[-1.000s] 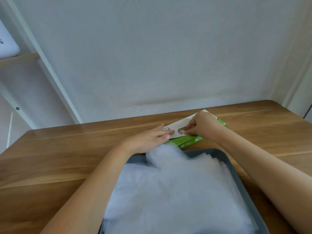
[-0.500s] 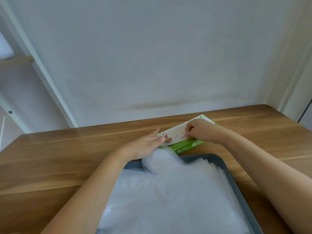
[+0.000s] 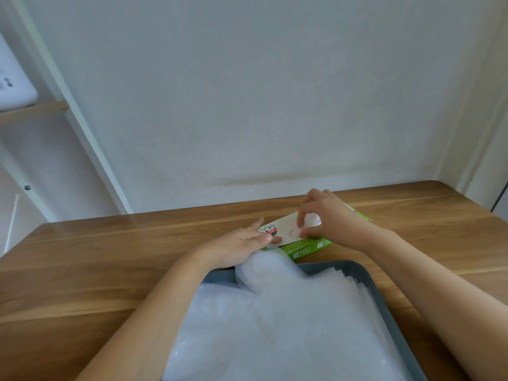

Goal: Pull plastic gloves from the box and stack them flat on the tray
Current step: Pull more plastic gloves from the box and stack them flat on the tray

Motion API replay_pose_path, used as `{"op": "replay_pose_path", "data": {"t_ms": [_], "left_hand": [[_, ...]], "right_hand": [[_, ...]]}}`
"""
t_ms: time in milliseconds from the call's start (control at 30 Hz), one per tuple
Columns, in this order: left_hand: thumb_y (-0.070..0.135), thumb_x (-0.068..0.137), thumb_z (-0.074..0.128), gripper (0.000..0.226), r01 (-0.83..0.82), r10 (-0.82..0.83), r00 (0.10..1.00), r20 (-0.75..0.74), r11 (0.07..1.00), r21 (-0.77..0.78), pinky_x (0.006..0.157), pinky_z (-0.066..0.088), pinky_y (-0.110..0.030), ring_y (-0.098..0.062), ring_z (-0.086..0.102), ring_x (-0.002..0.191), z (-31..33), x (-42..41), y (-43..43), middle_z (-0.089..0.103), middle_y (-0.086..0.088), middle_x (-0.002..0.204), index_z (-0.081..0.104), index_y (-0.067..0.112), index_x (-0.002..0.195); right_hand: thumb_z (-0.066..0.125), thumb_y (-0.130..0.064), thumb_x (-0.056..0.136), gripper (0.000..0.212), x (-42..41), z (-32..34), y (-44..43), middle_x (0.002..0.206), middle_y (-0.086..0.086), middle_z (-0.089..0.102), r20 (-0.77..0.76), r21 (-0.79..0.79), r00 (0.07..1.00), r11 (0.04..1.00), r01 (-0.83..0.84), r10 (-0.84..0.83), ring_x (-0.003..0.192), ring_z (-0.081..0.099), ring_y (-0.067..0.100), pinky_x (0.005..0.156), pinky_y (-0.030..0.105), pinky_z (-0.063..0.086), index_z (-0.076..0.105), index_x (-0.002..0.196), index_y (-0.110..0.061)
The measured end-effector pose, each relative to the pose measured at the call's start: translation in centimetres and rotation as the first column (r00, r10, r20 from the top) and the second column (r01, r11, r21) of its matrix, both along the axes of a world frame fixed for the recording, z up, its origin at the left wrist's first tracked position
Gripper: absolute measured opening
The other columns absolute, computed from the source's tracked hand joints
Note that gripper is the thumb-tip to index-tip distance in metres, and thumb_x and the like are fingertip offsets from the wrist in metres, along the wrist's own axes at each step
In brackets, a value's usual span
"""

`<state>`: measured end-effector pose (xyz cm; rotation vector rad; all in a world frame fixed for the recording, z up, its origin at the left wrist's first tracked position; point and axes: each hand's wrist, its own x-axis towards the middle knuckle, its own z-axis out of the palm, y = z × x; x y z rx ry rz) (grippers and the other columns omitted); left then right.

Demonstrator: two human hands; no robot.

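Translucent plastic gloves (image 3: 288,325) piled flat in a grey rectangular tray (image 3: 384,306) on the wooden desk (image 3: 82,270).
Just beyond, the left hand (image 3: 233,248) rests straight fingers on the green-and-white cardboard box (image 3: 305,247); the right hand (image 3: 332,218) pinches a crinkled clear glove (image 3: 312,220) at its opening with curled fingers.

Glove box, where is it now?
In the head view, the glove box lies on the table just beyond the tray, right of centre, under the left hand and right hand.
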<state>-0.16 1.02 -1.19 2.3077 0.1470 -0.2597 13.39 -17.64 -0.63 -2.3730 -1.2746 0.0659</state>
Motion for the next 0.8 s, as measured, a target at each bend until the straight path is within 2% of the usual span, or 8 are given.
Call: {"op": "replay_pose_path", "data": {"t_ms": [133, 267, 333, 433, 500, 567, 667, 800], "left_hand": [[0.042, 0.101, 0.038, 0.035, 0.000, 0.000, 1.000, -0.012, 1.000, 0.001, 0.118, 0.007, -0.026, 0.006, 0.000, 0.143, 0.3, 0.0, -0.1, 0.005, 0.014, 0.160, 0.057, 0.038, 0.130], [0.040, 0.102, 0.038, 0.035, 0.015, -0.015, 1.000, -0.003, 1.000, -0.008, 0.117, 0.008, -0.024, 0.007, -0.001, 0.143, 0.4, -0.3, -0.3, 0.008, 0.013, 0.160, 0.058, 0.035, 0.130], [0.038, 0.102, 0.038, 0.034, 0.014, -0.014, 1.000, 0.005, 1.000, -0.018, 0.117, 0.009, -0.024, 0.008, -0.001, 0.142, 0.5, -0.3, -0.3, 0.013, 0.016, 0.157, 0.058, 0.034, 0.130], [0.039, 0.102, 0.038, 0.034, 0.025, -0.025, 1.000, 0.006, 1.000, -0.004, 0.118, 0.007, -0.026, 0.007, -0.003, 0.143, 0.4, -0.2, -0.3, 0.011, 0.014, 0.158, 0.058, 0.035, 0.129], [0.037, 0.103, 0.038, 0.034, 0.027, -0.027, 1.000, 0.006, 1.000, 0.009, 0.119, 0.007, -0.026, 0.007, -0.005, 0.143, 0.3, -0.2, -0.4, 0.012, 0.017, 0.156, 0.057, 0.033, 0.131], [0.032, 0.104, 0.036, 0.035, 0.041, -0.041, 0.999, 0.007, 0.999, 0.018, 0.115, 0.006, -0.021, 0.012, -0.006, 0.138, 0.3, -0.2, -0.6, 0.021, 0.026, 0.145, 0.056, 0.028, 0.133], [0.033, 0.104, 0.036, 0.036, 0.044, -0.045, 0.999, 0.022, 0.997, 0.059, 0.113, 0.007, -0.020, 0.018, -0.006, 0.130, 0.1, 0.0, -0.7, 0.019, 0.017, 0.154, 0.055, 0.029, 0.134], [0.037, 0.103, 0.037, 0.035, 0.040, -0.040, 0.999, 0.010, 0.997, 0.064, 0.116, 0.006, -0.024, 0.013, -0.007, 0.136, -0.3, 0.2, -0.5, 0.012, 0.008, 0.160, 0.056, 0.034, 0.132]], "right_hand": [[0.067, -0.022, 0.087, 0.006, 0.0, -0.3, 0.5, 0.095, -0.008, 0.050, 0.099, 0.029, 0.995, 1.000, 0.009, -0.012, 0.092, 0.043, 0.011, 0.072, 0.021, 0.033, 0.063, 0.083, -0.023], [0.061, -0.015, 0.091, 0.007, 0.3, 0.1, 0.1, 0.086, 0.000, 0.062, -0.334, 0.332, 0.934, 0.911, 0.243, -0.127, 0.080, 0.056, 0.014, 0.072, 0.023, 0.046, 0.064, 0.084, -0.014], [0.055, -0.015, 0.096, 0.013, 0.6, 0.2, -0.2, 0.081, 0.001, 0.061, -0.575, 0.419, 0.816, 0.832, 0.362, -0.065, 0.073, 0.056, 0.012, 0.071, 0.026, 0.048, 0.064, 0.087, -0.009], [0.051, -0.010, 0.096, 0.017, 1.7, 0.2, -0.8, 0.081, 0.004, 0.060, -0.833, 0.522, 0.508, 0.619, 0.587, 0.220, 0.079, 0.056, 0.015, 0.073, 0.028, 0.048, 0.063, 0.084, -0.005], [0.055, -0.015, 0.093, 0.012, 2.7, -0.1, -1.3, 0.079, 0.003, 0.058, -0.855, 0.488, 0.285, 0.491, 0.721, 0.433, 0.075, 0.057, 0.015, 0.066, 0.029, 0.051, 0.061, 0.087, -0.006], [0.067, -0.019, 0.080, 0.021, 3.2, -0.1, -1.6, 0.076, -0.001, 0.059, -0.796, 0.481, 0.195, 0.404, 0.778, 0.573, 0.065, 0.060, 0.010, 0.057, 0.025, 0.052, 0.060, 0.096, -0.007], [0.069, -0.021, 0.070, 0.026, 2.8, 0.7, -1.6, 0.076, -0.002, 0.063, -0.705, 0.627, 0.315, 0.350, 0.696, 0.635, 0.067, 0.063, 0.006, 0.062, 0.019, 0.053, 0.069, 0.092, -0.007], [0.055, -0.020, 0.088, 0.019, 1.7, 2.4, -1.4, 0.066, 0.000, 0.059, -0.655, 0.756, 0.550, 0.460, 0.466, 0.518, 0.060, 0.054, 0.010, 0.060, 0.019, 0.045, 0.062, 0.078, -0.005]]}}
